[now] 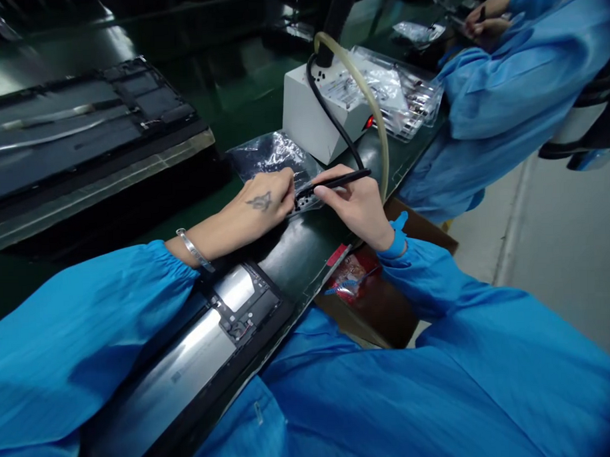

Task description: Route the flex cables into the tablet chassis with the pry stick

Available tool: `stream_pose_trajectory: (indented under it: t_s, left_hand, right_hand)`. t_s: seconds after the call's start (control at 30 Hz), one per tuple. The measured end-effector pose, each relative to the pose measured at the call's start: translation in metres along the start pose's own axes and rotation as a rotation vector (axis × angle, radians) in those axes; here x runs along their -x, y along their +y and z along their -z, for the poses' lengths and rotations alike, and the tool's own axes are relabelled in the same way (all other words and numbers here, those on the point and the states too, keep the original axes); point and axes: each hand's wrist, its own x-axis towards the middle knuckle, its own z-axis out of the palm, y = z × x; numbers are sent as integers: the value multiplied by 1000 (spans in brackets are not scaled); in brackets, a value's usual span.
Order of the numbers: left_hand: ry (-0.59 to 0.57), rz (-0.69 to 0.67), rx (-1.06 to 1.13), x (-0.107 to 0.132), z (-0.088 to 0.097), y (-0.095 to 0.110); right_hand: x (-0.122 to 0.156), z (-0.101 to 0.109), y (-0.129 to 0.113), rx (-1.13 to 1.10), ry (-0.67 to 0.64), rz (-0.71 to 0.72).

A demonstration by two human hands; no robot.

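My right hand (357, 203) grips a black vacuum pen (340, 179) like a writing pen, with a black tube running from its back end. Its tip points left, over a clear plastic bag (277, 153) with small black parts in it. Closed at the near edge of that bag, my left hand (266, 200) pinches it; the fingertips are partly hidden. Beside the bag stands a white box (305, 112) with a lit red switch. Below my left wrist, an opened tablet-like device (204, 358) with silvery batteries lies along the bench edge, partly covered by my sleeve.
A second opened device (86, 123) rests on a raised board at the left. Clear trays (410, 98) with small parts lie behind the white box. A beige hose (373, 106) arches over the bench. A cardboard box (388, 312) sits below; a co-worker's blue sleeve (510, 95) is at right.
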Motion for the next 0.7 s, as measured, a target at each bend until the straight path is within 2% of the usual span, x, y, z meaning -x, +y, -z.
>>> stream_pose_trajectory:
  t_s: [0.27, 0.7]
  left_hand:
    - [87, 16, 89, 0, -2, -3]
    - [81, 39, 86, 0, -6, -3]
  right_hand:
    - [1, 0, 9, -12, -58, -8]
    - [-1, -2, 8, 49, -79, -7]
